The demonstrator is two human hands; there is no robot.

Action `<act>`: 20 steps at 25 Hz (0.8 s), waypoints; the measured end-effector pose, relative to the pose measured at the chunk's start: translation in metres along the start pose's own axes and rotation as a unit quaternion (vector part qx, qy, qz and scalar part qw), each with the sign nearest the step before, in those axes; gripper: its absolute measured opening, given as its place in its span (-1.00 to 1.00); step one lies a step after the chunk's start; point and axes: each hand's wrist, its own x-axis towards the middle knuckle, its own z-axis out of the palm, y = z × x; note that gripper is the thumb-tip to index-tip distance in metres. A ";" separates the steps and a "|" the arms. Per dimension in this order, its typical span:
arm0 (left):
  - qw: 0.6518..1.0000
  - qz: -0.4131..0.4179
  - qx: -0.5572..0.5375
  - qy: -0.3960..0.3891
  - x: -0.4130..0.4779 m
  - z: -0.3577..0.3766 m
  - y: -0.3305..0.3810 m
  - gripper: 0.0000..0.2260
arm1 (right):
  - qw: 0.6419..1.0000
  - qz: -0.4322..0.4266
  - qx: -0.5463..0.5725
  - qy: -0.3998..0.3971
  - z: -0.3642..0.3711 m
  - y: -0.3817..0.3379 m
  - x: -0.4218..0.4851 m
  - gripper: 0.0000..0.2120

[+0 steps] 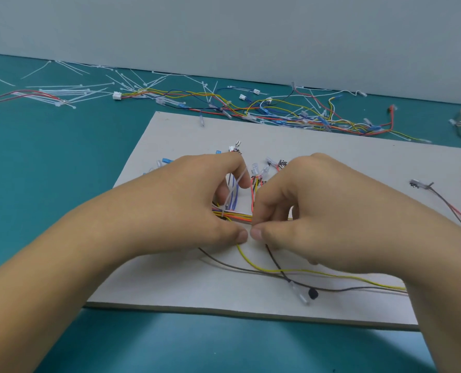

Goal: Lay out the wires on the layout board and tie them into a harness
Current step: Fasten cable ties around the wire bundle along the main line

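Both hands pinch a wire bundle lying across the middle of the layout board.

The wire bundle, yellow, orange, red and white strands, runs left to right over the pale layout board, its ends hidden under the hands. A translucent cable tie wraps it near the left hand and slants up toward that hand's index finger. The left hand is curled, thumb and fingers closed on the bundle and tie. The right hand is likewise closed on the bundle, thumb tip just beside the left thumb. Yellow, brown and black wires trail toward the near edge. Spare wires and loose ties lie scattered on the teal table beyond.
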 end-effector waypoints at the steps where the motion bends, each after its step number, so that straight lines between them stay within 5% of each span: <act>1: 1.000 0.001 -0.004 0.001 0.000 0.000 0.000 -0.54 | 1.000 0.005 0.021 0.012 -0.001 0.002 0.002 -0.86; 9: 1.000 -0.017 0.015 0.017 0.002 0.002 0.003 -0.66 | 0.976 0.075 0.166 0.118 -0.013 0.018 0.018 -0.85; 14: 0.999 -0.018 0.026 0.013 0.003 0.003 0.004 -0.68 | 0.983 0.124 0.020 0.131 -0.033 0.038 0.052 -0.83; 20: 1.000 -0.012 -0.006 -0.019 0.002 -0.003 0.002 -0.67 | 0.964 0.184 0.024 0.191 -0.048 0.086 0.132 -0.76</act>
